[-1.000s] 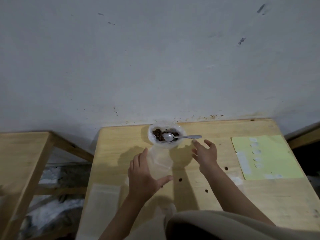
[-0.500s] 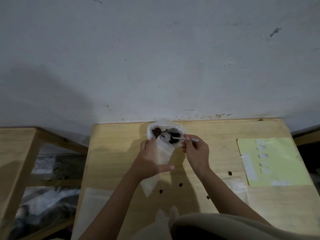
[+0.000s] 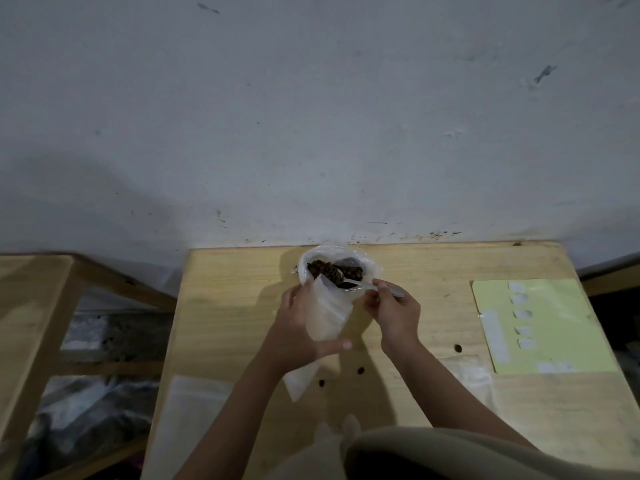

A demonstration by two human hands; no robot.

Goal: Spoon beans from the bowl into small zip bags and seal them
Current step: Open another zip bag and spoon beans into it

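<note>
Head view is showing the scooping step under way. The left hand (image 3: 298, 327) is gripping a small zip bag (image 3: 327, 315) upright, fingers and thumb curled round its sides, and is holding its open mouth right against the near rim of the bowl (image 3: 304, 268), which is sitting at the far edge of the tabletop (image 3: 235, 306) by the wall. The right hand (image 3: 393, 311) is pinching the handle of a metal spoon (image 3: 363, 285), whose head is lying among the dark beans (image 3: 329, 270) inside the bowl. No beans are visible in the bag; its sides are too cloudy to be certain.

By my reading, the spoon is loading and the next move is calling for a level lift over the rim and a tip into the bag's mouth, with the left hand keeping that mouth spread. A few stray beans (image 3: 361, 370) are lying on the tabletop near the person, so spilling looks like a real risk. More flat bags (image 3: 194, 407) are waiting at the near left, and a yellow-green sheet (image 3: 554, 327) is lying to the right.
</note>
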